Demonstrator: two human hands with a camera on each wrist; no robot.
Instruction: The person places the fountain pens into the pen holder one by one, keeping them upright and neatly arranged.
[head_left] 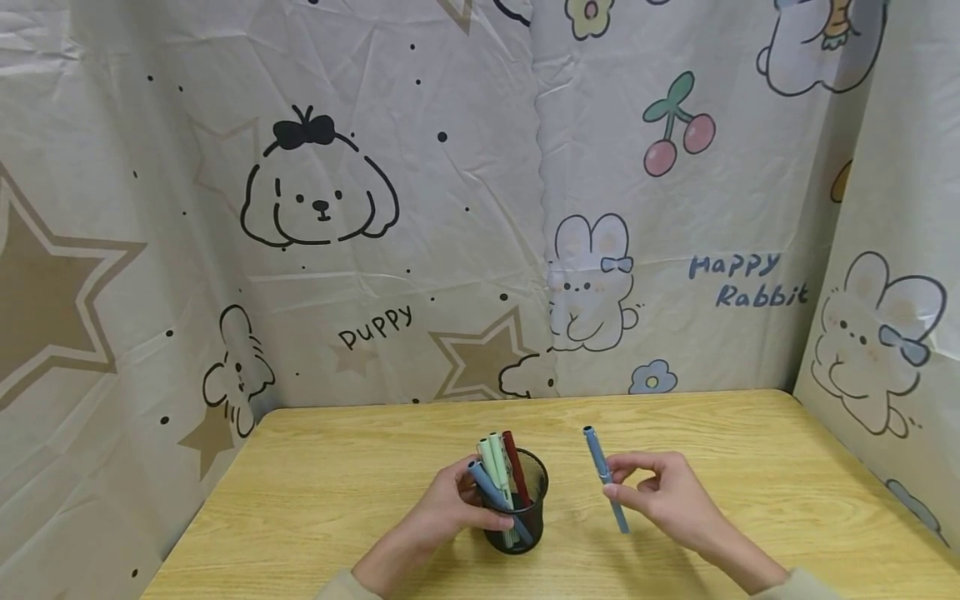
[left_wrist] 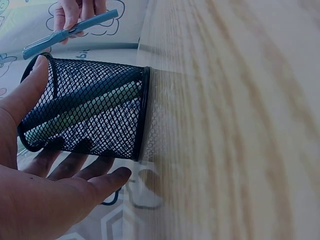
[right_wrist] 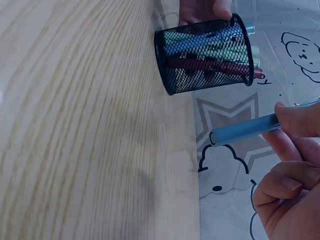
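Observation:
A black mesh pen cup [head_left: 516,533] stands upright on the table, holding a blue pen [head_left: 487,485], two pale green pens [head_left: 496,458] and a dark red pen [head_left: 516,467]. My left hand [head_left: 447,510] grips the cup from its left side, thumb at the near rim and fingers round the far side, as the left wrist view also shows. To the right of the cup, my right hand [head_left: 663,493] pinches another blue pen [head_left: 597,454] between thumb and fingers. That pen is held nearly upright, apart from the cup, its lower end just above the table.
The wooden table [head_left: 337,475] has a light grain. Behind it and at both sides hangs a pale cloth [head_left: 465,208] printed with a puppy, rabbits, stars and cherries.

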